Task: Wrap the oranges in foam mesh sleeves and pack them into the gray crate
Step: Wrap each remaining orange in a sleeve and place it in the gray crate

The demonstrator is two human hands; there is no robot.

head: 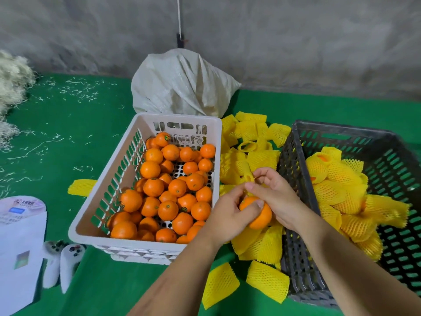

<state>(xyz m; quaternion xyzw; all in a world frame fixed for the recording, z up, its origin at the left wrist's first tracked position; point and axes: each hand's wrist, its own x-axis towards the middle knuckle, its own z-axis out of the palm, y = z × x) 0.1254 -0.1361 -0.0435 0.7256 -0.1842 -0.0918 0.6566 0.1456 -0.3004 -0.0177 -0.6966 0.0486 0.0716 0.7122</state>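
My left hand grips a bare orange between the two crates, thumb across its top. My right hand pinches a yellow foam mesh sleeve just above the orange, its fingers curled on the sleeve's end. The white crate on the left holds several unwrapped oranges. On the right, the gray crate holds several oranges wrapped in yellow sleeves. Loose sleeves lie scattered between and in front of the crates.
A white woven sack stands behind the white crate on the green mat. Two white controllers and a white paper sheet lie at the front left. Pale fibre scraps litter the far left.
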